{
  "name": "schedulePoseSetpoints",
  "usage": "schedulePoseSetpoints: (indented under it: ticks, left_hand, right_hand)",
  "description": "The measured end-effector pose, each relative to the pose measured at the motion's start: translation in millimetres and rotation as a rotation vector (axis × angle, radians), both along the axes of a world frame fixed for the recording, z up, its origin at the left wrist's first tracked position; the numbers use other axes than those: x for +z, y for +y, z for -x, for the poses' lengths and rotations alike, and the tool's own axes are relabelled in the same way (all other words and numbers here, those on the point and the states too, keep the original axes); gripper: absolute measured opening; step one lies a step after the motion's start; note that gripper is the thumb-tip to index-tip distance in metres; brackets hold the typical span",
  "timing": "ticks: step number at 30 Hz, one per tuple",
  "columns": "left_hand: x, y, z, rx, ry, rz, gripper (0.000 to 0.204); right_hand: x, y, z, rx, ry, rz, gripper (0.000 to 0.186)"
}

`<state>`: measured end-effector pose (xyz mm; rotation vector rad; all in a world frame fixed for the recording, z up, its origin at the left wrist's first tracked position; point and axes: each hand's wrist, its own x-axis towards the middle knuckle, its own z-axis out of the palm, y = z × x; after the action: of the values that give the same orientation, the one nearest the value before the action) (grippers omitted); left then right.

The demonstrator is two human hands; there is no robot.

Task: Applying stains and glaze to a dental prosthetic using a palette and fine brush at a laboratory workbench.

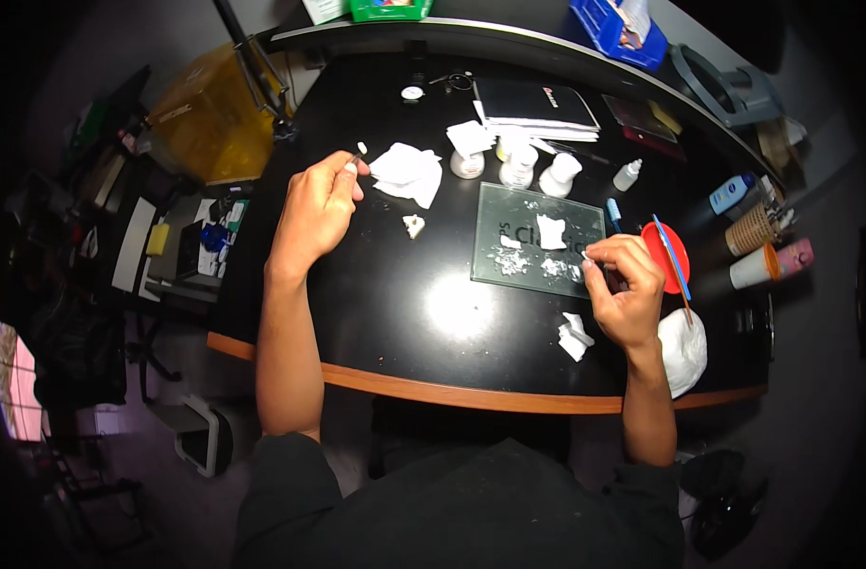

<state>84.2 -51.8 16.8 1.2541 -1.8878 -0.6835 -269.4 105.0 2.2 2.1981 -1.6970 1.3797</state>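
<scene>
My left hand (317,207) is closed in a pinch, raised over the left part of the black table. Between thumb and forefinger is a small dark pin with a white tip (361,149). A crumpled white tissue (409,171) lies just right of it, and a small whitish piece (413,226) lies nearer me. My right hand (630,284) is pinched at the right edge of a glass slab (490,213). Something small and white shows at its fingertips, too small to name. White powder (511,262) and a folded white tissue (551,231) are on the slab.
White bottles (516,169) stand behind the slab, with a dark notebook (537,104) beyond. To the right are a dropper bottle (627,175), a red dish (663,248) with a blue-handled brush across it, and a white mound (684,356). Another crumpled tissue (574,338) lies near the front.
</scene>
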Motion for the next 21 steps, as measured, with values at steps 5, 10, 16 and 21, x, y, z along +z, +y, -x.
schedulePoseSetpoints:
  ticks: [5,10,16,21]
  left_hand:
    - [6,-2,-3,0.098,-0.026,-0.054,0.03]
    - [-10,-10,0,0.148,0.009,-0.089,0.026]
    - [-9,-5,8,0.103,-0.1,-0.017,0.027]
    - [-4,4,21,0.016,-0.104,0.025,0.025]
  right_hand:
    - [5,-7,-21,0.17,0.147,-0.026,0.013]
    - [22,-5,-29,0.312,0.268,-0.238,0.017]
    - [32,42,13,-0.05,0.099,-0.419,0.006]
    - [41,100,43,-0.314,0.001,-0.396,0.009]
